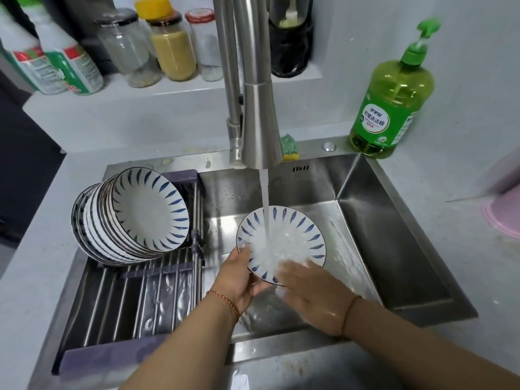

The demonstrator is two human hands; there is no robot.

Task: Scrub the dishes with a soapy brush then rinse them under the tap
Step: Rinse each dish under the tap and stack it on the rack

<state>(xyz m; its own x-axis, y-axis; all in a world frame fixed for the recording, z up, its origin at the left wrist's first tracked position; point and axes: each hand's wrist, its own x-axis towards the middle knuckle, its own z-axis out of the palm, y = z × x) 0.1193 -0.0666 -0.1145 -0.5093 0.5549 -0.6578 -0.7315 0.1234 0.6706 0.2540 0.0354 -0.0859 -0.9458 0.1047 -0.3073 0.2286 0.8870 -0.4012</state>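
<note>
A white plate with blue leaf marks (298, 230) is tilted under the running tap (260, 128), and the water stream hits its middle. My left hand (239, 280) grips the plate's lower left rim. My right hand (312, 288) lies flat across its lower right part, fingers spread and blurred. A stack of several matching plates (132, 218) leans on its side on the drying rack (132, 294) at the left. No brush is in view.
The steel sink (394, 240) fills the middle. A green dish soap bottle (391, 97) stands at its back right corner, a green-yellow sponge (289, 146) behind the tap. Jars (174, 49) and bottles (67, 60) line the back ledge. A pink object (503, 212) sits at the right.
</note>
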